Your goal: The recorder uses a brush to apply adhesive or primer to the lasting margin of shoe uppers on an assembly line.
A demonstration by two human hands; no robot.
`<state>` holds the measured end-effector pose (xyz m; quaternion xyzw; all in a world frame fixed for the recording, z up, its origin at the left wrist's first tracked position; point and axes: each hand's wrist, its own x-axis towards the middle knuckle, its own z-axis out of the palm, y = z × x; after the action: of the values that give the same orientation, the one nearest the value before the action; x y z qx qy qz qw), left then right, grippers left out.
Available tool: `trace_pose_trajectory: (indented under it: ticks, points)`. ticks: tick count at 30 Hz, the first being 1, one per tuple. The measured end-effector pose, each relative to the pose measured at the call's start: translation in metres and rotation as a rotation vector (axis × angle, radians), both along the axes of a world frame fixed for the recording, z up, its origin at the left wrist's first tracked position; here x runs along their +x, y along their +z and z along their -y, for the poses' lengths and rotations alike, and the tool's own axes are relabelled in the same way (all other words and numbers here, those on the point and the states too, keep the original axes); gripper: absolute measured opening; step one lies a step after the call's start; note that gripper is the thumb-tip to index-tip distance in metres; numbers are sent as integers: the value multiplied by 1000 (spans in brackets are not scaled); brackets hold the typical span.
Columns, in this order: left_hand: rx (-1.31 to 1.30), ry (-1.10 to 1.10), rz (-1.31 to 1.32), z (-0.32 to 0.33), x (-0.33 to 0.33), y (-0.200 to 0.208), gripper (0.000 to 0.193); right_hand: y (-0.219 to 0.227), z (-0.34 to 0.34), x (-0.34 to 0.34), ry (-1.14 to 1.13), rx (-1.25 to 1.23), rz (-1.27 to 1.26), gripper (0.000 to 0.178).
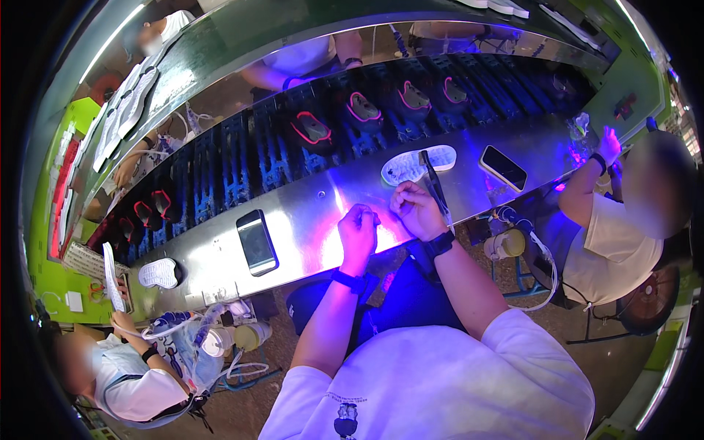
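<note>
Over the front edge of the metal bench, my left hand [358, 233] is closed, fingers curled in and thumb toward the right hand. What it holds, if anything, is hidden. My right hand [419, 210] faces it a short gap away, its fingers bent into a pinch; anything in them is too small to make out. Just beyond the right hand lies a white shoe sole [401, 169]. A dark-handled brush [434, 181] slants across that sole down past the right hand, with a thin pale tube at its lower end. Whether the hand touches the brush, I cannot tell.
A dark slatted conveyor [236, 163] carries dark shoe uppers with pink edges [312, 128] behind the bench. Phones lie at left [257, 243] and right [503, 168]. Another sole [160, 273] sits far left. Co-workers sit either side; pots [506, 244] and hoses hang by the bench edge.
</note>
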<state>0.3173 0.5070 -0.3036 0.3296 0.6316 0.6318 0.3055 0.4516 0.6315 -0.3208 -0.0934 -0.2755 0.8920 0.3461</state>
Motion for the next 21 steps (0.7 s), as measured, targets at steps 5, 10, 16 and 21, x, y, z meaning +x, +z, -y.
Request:
trace_pose_trajectory:
  ticks: [5,10,16,21]
  points:
    - [-12,7,-21,-3,0,-6,18,4,1,-1,-23,9,29,13]
    - [10,82,-286,-9,4,-14,16,6,0,2,-38,53,107,16]
    - [38,32,-367,-6,4,-10,14,62,32,40,-16,-59,31,22]
    - [53,-61,-269,20,14,59,14,120,78,80,-15,-224,-268,40]
